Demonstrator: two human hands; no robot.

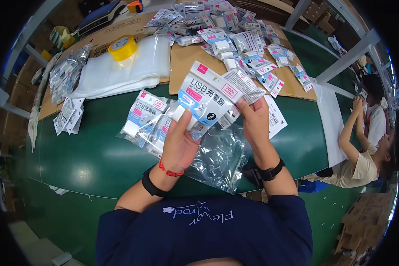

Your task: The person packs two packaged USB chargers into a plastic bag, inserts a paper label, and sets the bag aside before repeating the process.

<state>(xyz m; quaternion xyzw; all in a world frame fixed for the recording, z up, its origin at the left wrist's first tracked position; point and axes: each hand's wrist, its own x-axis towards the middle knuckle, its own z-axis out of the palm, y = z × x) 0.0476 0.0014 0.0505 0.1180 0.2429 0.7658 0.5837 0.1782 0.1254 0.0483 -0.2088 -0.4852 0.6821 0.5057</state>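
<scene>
Above the near part of the green table I hold a flat charger pack (pixel 204 95) with a white, pink and blue card. My left hand (pixel 180 144) grips its lower left part, thumb on the front. My right hand (pixel 255 119) pinches its right edge, together with another charger pack (pixel 244 85) fanned out behind, its printed back showing. Whether more packs sit behind these is hidden. Beside my left hand lies a clear bag with several charger packs (pixel 139 116) in it. Under my wrists rests a crumpled clear plastic bag (pixel 219 162).
A heap of charger packs (pixel 217 42) covers cardboard (pixel 181 66) at the back. Yellow tape (pixel 123 48) sits on stacked clear bags (pixel 119 73). Filled bags (pixel 71 73) and loose cards (pixel 69 116) lie left. A white label sheet (pixel 275 117) is beside my right hand. Two people are at right.
</scene>
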